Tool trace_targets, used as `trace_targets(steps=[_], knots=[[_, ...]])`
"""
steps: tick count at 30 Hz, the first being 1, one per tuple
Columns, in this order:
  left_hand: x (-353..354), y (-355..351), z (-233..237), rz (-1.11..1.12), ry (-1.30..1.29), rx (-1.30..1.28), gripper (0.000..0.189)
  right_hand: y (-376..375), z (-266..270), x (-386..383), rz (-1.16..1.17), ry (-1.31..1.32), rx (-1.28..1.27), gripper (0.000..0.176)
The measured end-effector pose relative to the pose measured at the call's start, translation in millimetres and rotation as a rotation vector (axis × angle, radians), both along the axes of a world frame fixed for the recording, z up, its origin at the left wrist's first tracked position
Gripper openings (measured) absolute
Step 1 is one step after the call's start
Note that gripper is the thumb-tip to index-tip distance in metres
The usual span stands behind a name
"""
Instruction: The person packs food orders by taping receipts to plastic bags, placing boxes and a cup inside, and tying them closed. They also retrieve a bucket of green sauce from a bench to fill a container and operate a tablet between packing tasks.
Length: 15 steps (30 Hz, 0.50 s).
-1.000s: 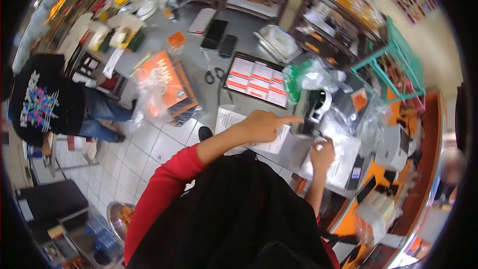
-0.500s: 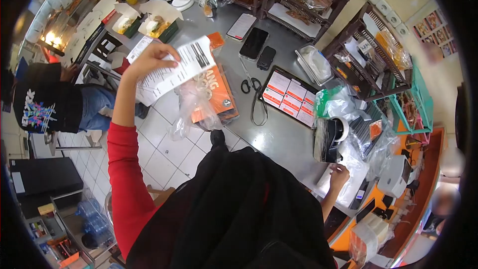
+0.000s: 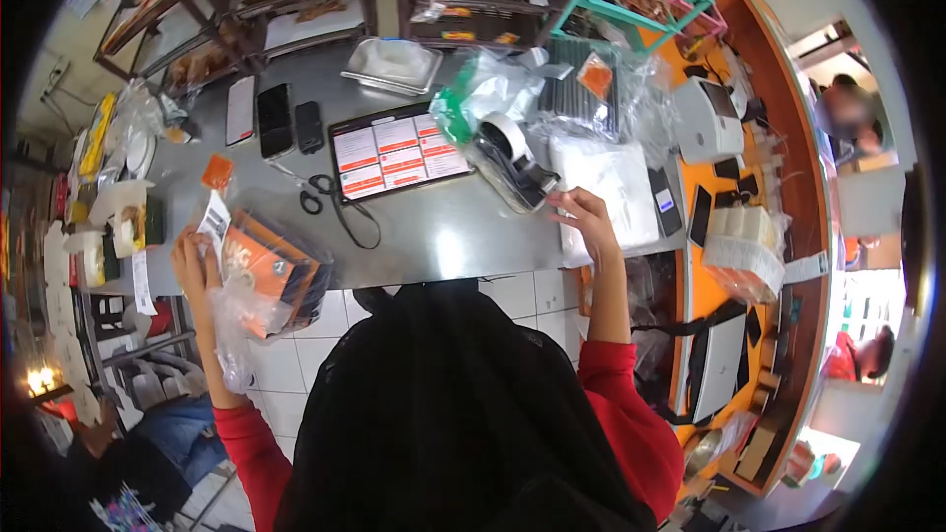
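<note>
My left hand (image 3: 194,258) is closed on a white printed paper slip (image 3: 214,221), by the near left edge of the metal counter. Against it lies an orange box (image 3: 264,261) in a clear plastic bag (image 3: 239,320), partly over the edge. My right hand (image 3: 588,219) has its fingertips pinched at the cutter end of a black tape dispenser (image 3: 514,180). A white roll of tape (image 3: 504,137) sits in the dispenser. The strip between the fingers is too fine to see clearly.
Scissors (image 3: 312,194), a tablet (image 3: 399,154) and phones (image 3: 276,120) lie mid-counter. White plastic bags (image 3: 616,187) are stacked on the right. Brown racks (image 3: 305,25) line the back. A printer (image 3: 705,118) stands on the orange desk. Another person (image 3: 148,463) is at lower left.
My view has turned right. My left hand has lowered the paper slip beside the orange box. My right hand has moved from the white bags to the tape dispenser.
</note>
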<state>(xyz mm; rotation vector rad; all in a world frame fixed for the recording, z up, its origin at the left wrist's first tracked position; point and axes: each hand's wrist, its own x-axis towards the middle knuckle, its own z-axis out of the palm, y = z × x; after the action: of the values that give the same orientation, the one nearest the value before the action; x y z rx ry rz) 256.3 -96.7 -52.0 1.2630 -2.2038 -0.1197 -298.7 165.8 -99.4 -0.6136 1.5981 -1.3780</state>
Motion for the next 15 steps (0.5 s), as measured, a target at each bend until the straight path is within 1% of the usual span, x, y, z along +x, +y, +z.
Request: trace_targets(steps=[2, 5, 7, 8, 10, 11, 13, 14, 15], knots=[[4, -1, -5, 0.029, -0.027, 0.017, 0.035, 1, 0, -1, -0.025, -0.009, 0.014, 0.016], [13, -6, -11, -0.005, -0.03, 0.028, 0.037, 3, -1, -2, -0.038, -0.059, 0.001, 0.017], [17, -9, -16, 0.021, -0.027, 0.035, 0.037, 3, -8, -6, -0.037, -0.092, -0.042, 0.022], [20, -9, -19, 0.038, -0.025, 0.039, 0.036, 3, -15, -7, -0.055, -0.054, -0.031, 0.02], [24, -10, -24, -0.027, -0.113, -0.049, 0.035, -1, -32, -7, -0.071, 0.02, -0.007, 0.018], [29, -10, -25, -0.05, -0.162, -0.091, 0.034, -5, -35, -8, -0.077, 0.101, 0.007, 0.018], [14, 2, -9, -0.018, -0.157, -0.075, 0.029, -10, -39, -11, -0.085, 0.261, 0.03, 0.019], [8, 2, -5, 0.005, -0.105, -0.007, 0.027, -11, -37, -13, -0.09, 0.272, -0.007, 0.014], [3, 4, 0, 0.027, -0.05, 0.058, 0.026, -6, -55, -26, 0.007, 1.019, 0.155, 0.008]])
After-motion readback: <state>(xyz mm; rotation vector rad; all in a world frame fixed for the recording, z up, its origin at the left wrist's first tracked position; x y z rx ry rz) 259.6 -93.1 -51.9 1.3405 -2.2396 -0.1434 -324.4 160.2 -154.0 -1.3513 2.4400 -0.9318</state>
